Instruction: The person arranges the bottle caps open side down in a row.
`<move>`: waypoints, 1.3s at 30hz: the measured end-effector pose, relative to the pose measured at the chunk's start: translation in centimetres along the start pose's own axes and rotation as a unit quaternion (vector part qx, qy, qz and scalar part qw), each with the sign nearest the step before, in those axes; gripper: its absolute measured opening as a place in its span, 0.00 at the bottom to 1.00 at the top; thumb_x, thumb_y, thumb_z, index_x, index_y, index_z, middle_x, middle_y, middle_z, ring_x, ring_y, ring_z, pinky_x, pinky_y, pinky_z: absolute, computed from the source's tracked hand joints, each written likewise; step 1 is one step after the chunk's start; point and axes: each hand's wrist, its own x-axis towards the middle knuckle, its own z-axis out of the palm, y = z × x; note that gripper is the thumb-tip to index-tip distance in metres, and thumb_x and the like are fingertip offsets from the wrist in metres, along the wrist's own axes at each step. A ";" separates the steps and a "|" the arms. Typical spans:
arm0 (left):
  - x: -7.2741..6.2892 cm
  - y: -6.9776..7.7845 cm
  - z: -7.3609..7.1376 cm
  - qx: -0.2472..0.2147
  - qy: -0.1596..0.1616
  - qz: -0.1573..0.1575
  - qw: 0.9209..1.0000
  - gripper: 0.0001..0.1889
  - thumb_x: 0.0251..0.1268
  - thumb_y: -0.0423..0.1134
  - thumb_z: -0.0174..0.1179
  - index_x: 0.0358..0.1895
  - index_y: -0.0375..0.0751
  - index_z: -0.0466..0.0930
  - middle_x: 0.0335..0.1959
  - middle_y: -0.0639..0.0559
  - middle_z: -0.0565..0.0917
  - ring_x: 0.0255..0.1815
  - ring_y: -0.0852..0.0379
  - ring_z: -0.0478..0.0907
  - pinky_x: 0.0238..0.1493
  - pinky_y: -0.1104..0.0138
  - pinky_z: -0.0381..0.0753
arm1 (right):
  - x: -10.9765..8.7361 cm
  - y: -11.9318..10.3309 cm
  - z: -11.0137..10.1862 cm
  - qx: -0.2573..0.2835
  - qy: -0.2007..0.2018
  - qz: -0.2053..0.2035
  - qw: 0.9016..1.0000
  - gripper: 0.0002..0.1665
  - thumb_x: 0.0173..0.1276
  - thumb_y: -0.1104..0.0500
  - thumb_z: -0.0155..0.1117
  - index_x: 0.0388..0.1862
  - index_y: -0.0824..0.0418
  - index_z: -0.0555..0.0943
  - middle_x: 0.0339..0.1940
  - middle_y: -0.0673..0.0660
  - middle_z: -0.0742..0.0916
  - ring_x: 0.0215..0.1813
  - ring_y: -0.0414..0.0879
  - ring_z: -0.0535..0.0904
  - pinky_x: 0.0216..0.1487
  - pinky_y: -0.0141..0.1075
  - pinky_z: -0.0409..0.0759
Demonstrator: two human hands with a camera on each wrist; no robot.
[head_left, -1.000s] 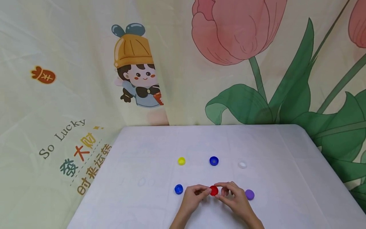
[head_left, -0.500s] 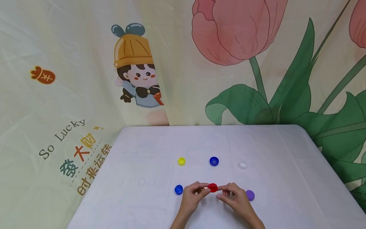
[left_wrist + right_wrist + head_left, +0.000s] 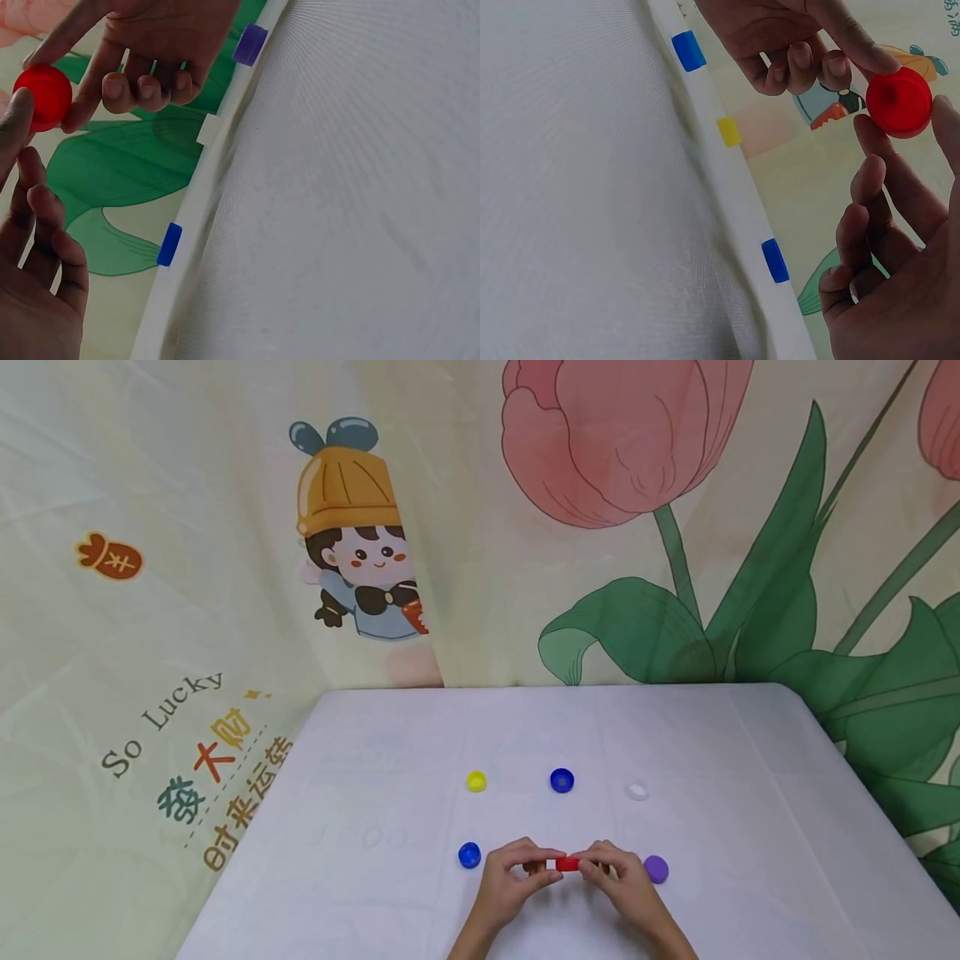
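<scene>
A small red bottle cap [image 3: 567,864] is held between both hands above the white table, its edge toward the head view and its round face showing in the wrist views. My right hand [image 3: 628,889] pinches it at the rim between thumb and index finger. On the other side, my left hand [image 3: 504,881] holds it with the index fingertip at the upper edge and the thumb tip just below. The remaining fingers of both hands curl loosely. A blue cap [image 3: 469,856] lies left of the left hand, and a purple cap [image 3: 656,869] lies right beside the right hand.
Behind the hands, a row of caps lies on the white table [image 3: 360,810]: yellow [image 3: 476,782], dark blue [image 3: 562,781] and a clear whitish cap [image 3: 637,790]. A printed curtain [image 3: 480,527] hangs along the table's far edge.
The red cap has turned from face-on to edge-on and shifted slightly right. The right thumb and index finger have closed on it; the left thumb has slid off its face. The other caps stay put.
</scene>
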 end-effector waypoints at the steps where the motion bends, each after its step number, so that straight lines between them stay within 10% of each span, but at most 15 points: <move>1: 0.1 0.2 0.0 0.000 -0.003 0.006 1.000 0.10 0.53 0.36 0.67 0.39 0.38 0.85 0.21 0.53 0.76 0.24 0.62 0.70 0.26 0.71 0.73 | 0.0 0.4 0.0 0.000 0.001 0.008 1.000 0.08 0.65 0.64 0.59 0.37 0.60 0.85 0.25 0.47 0.80 0.29 0.40 0.70 0.31 0.36 0.67; 7: 0.6 2.5 -0.2 0.010 -0.016 0.006 1.000 0.11 0.52 0.32 0.66 0.41 0.33 0.84 0.20 0.49 0.75 0.24 0.62 0.69 0.25 0.67 0.73 | 0.0 -0.9 0.0 -0.005 0.018 -0.004 1.000 0.07 0.62 0.64 0.62 0.38 0.59 0.85 0.25 0.48 0.80 0.29 0.41 0.69 0.31 0.36 0.67; 17: 0.7 2.4 0.1 0.021 0.004 0.025 0.999 0.13 0.50 0.31 0.68 0.42 0.33 0.83 0.19 0.49 0.73 0.21 0.63 0.68 0.22 0.69 0.72 | 0.1 0.2 0.1 -0.041 0.045 -0.092 0.994 0.16 0.52 0.66 0.71 0.42 0.57 0.83 0.22 0.47 0.74 0.28 0.46 0.67 0.30 0.39 0.63; 30: 0.9 2.6 0.1 0.051 0.013 -0.020 0.998 0.13 0.48 0.33 0.69 0.40 0.35 0.84 0.18 0.51 0.74 0.22 0.64 0.67 0.23 0.68 0.72 | 0.3 1.0 -0.1 -0.070 0.054 -0.095 0.992 0.17 0.52 0.60 0.72 0.43 0.54 0.83 0.23 0.44 0.76 0.29 0.44 0.68 0.28 0.36 0.64; 39: 0.4 -1.5 0.6 0.083 0.027 -0.040 0.995 0.14 0.47 0.38 0.70 0.40 0.41 0.85 0.18 0.56 0.74 0.19 0.68 0.65 0.18 0.74 0.67 | 0.3 2.5 0.6 -0.114 0.079 -0.079 0.987 0.18 0.50 0.57 0.74 0.42 0.50 0.84 0.24 0.39 0.76 0.29 0.41 0.69 0.29 0.29 0.67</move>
